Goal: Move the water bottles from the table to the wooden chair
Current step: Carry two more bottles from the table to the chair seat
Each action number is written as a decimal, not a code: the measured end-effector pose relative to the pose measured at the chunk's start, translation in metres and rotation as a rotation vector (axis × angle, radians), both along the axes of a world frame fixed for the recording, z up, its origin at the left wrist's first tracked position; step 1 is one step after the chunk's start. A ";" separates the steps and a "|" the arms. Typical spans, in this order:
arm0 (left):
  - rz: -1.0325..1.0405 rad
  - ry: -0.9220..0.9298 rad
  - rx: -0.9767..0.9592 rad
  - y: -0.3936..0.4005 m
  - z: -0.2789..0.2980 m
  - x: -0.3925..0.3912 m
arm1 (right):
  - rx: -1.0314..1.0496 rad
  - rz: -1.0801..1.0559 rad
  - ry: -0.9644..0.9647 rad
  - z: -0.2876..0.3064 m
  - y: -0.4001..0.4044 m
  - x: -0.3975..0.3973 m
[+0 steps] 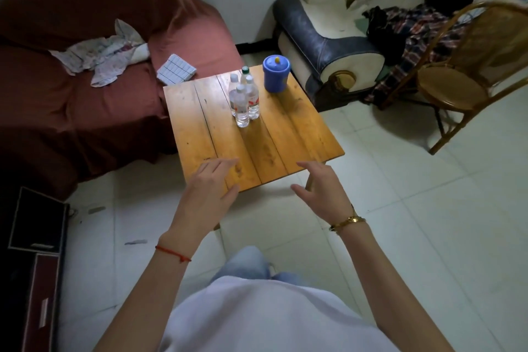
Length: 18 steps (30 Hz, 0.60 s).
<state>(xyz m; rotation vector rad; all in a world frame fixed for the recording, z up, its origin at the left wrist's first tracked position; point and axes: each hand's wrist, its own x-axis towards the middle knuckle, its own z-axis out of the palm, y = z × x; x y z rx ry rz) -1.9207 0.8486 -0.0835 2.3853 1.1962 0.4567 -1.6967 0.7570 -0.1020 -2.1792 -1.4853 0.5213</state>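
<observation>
Several clear water bottles (243, 100) stand bunched together upright near the far middle of a small wooden table (288, 134). One has a green cap, the others white caps. The wooden chair (451, 88) with a round seat stands to the right, on the tiled floor. My left hand (210, 186) hovers over the table's near edge, fingers spread, holding nothing. My right hand (320, 186) hangs just off the table's near right corner, fingers apart and empty. Both hands are well short of the bottles.
A blue lidded container (275, 73) stands behind the bottles. A red-covered sofa (85, 74) with crumpled cloths lies left of the table. A worn armchair (323, 46) with clothes sits behind the wooden chair. A dark cabinet (31, 251) stands at lower left.
</observation>
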 end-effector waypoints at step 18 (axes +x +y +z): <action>0.120 -0.004 -0.040 0.171 -0.022 0.098 | -0.026 0.113 0.005 -0.023 0.198 0.109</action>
